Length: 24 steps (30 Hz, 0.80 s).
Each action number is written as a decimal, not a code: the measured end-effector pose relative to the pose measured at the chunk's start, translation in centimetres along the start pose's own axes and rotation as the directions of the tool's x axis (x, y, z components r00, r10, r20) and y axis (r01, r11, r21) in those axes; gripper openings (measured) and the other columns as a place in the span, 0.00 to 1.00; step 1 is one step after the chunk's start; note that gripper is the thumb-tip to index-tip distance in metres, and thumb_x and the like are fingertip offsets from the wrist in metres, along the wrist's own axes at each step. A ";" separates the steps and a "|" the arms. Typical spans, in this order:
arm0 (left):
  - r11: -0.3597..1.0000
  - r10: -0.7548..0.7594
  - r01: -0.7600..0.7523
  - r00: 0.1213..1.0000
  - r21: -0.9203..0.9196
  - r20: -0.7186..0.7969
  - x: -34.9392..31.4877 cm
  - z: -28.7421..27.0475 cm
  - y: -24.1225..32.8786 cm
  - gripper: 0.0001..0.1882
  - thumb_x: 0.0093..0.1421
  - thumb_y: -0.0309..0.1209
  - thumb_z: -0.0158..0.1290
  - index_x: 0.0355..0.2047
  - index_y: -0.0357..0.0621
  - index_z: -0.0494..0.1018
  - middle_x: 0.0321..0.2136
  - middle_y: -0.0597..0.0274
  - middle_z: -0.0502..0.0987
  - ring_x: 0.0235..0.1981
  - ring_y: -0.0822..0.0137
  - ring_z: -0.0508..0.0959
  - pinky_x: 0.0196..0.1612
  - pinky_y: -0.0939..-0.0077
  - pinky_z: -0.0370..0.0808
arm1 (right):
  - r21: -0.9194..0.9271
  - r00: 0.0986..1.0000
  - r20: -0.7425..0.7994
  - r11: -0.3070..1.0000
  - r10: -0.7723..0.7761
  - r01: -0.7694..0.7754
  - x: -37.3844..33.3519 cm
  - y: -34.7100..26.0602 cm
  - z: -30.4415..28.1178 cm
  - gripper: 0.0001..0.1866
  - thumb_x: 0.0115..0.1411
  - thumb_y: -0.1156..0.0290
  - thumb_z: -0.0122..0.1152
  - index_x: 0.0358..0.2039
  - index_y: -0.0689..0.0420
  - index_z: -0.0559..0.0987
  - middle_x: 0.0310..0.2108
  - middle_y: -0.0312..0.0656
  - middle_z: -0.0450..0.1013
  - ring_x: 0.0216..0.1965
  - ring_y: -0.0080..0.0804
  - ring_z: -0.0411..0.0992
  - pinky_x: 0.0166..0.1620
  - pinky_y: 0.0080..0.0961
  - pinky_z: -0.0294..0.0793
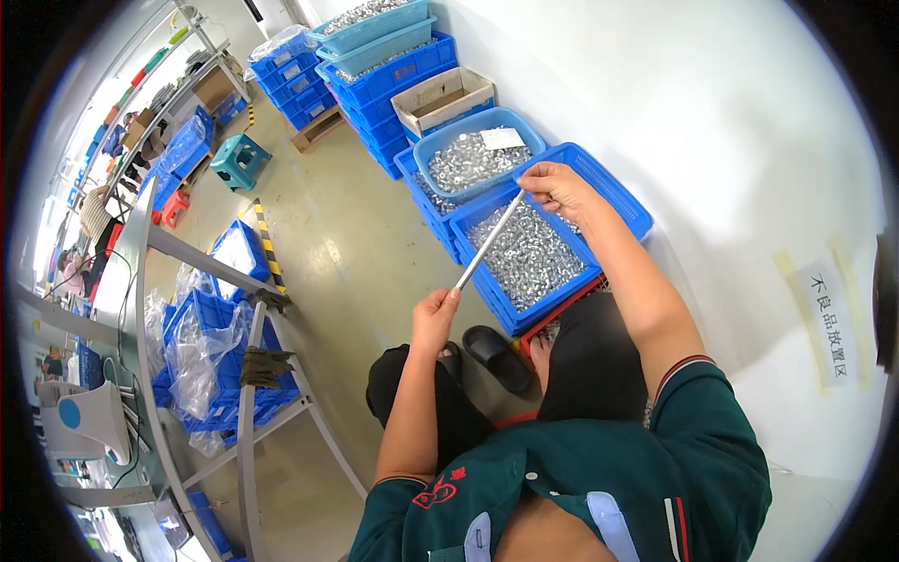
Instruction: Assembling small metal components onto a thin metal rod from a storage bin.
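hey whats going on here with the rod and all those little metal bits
A seated person holds a thin metal rod by both ends: the left hand grips the lower end, the right hand the upper end. The rod slants over a blue crate filled with small shiny metal parts. Behind it, a lighter blue tub holds more such parts, and further blue crates are stacked along the wall.

- The one view, from the head, looks steeply down over the person's own chest and knees to the floor.
- It sits close above the left hand (434, 317) and right hand (554, 187) (both forearms rise from the lower edge).
- Beyond the fingers, the wide lens bends blue crates (393, 80) and the white wall (730, 122) toward the rim.
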<state>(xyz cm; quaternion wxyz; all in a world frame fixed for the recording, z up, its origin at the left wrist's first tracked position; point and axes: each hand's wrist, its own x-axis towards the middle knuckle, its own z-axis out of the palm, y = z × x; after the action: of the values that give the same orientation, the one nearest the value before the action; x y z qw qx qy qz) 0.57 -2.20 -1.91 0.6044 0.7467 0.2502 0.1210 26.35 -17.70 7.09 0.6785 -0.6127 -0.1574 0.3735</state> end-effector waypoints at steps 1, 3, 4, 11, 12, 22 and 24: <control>1.000 -0.002 0.002 1.000 0.000 0.001 0.0 0.0 0.0 0.19 0.57 0.40 0.49 0.17 0.40 0.63 0.12 0.73 0.56 0.16 0.80 0.55 0.18 0.80 0.54 | 0.000 1.000 -0.001 1.000 0.002 -0.002 -0.2 -0.3 0.1 0.08 0.50 0.70 0.62 0.25 0.57 0.71 0.18 0.31 0.63 0.16 0.14 0.57 0.12 0.10 0.48; 0.999 -0.040 0.040 0.999 -0.010 0.005 -0.1 -0.1 0.0 0.19 0.57 0.40 0.49 0.17 0.39 0.63 0.12 0.73 0.56 0.17 0.80 0.54 0.18 0.80 0.54 | -0.118 0.999 0.001 0.992 0.040 -0.040 -0.5 -0.6 0.4 0.09 0.50 0.70 0.63 0.24 0.57 0.71 0.18 0.31 0.63 0.16 0.13 0.56 0.13 0.10 0.45; 0.999 -0.040 0.040 0.999 -0.010 0.005 0.0 -0.1 -0.1 0.19 0.57 0.40 0.49 0.17 0.39 0.63 0.12 0.73 0.56 0.17 0.80 0.54 0.18 0.80 0.54 | -0.080 0.994 0.068 0.994 0.081 -0.076 -0.3 -0.1 0.5 0.09 0.50 0.69 0.63 0.26 0.57 0.72 0.17 0.31 0.63 0.16 0.13 0.56 0.13 0.11 0.44; 0.994 -0.065 0.064 0.998 -0.094 -0.015 0.3 0.1 0.4 0.18 0.59 0.40 0.47 0.16 0.44 0.63 0.11 0.77 0.56 0.13 0.82 0.54 0.16 0.83 0.50 | 0.289 0.956 0.211 0.921 0.204 -0.260 0.1 1.0 0.6 0.12 0.57 0.66 0.53 0.35 0.63 0.71 0.27 0.39 0.64 0.18 0.15 0.56 0.12 0.08 0.49; 0.990 -0.069 0.065 0.997 -0.126 -0.026 0.3 0.1 0.3 0.18 0.59 0.40 0.47 0.16 0.44 0.63 0.11 0.77 0.56 0.13 0.82 0.54 0.15 0.83 0.49 | 0.317 0.953 0.194 0.905 0.233 -0.285 0.2 0.9 0.5 0.12 0.58 0.67 0.52 0.36 0.63 0.71 0.27 0.39 0.64 0.18 0.15 0.56 0.12 0.07 0.50; 0.991 -0.033 0.033 0.999 -0.129 -0.002 0.1 -0.2 0.2 0.18 0.59 0.40 0.47 0.16 0.45 0.63 0.10 0.77 0.56 0.12 0.82 0.53 0.15 0.84 0.49 | 0.467 0.971 0.106 0.852 0.213 -0.238 0.7 1.8 -0.4 0.12 0.54 0.65 0.57 0.30 0.60 0.69 0.22 0.37 0.64 0.15 0.15 0.55 0.12 0.08 0.49; 0.993 -0.036 0.035 0.999 -0.113 -0.006 0.1 -0.2 0.2 0.18 0.59 0.39 0.47 0.16 0.45 0.63 0.11 0.77 0.56 0.12 0.82 0.54 0.15 0.84 0.49 | 0.478 0.971 0.128 0.845 0.202 -0.239 0.9 1.9 -0.7 0.13 0.54 0.63 0.58 0.29 0.59 0.69 0.21 0.35 0.63 0.14 0.15 0.54 0.12 0.08 0.49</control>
<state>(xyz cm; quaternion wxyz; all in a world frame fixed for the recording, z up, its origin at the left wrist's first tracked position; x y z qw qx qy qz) 0.59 -1.98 -1.63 0.6467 0.7063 0.2584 0.1272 26.82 -17.61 4.89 0.7577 -0.4208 -0.0109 0.4987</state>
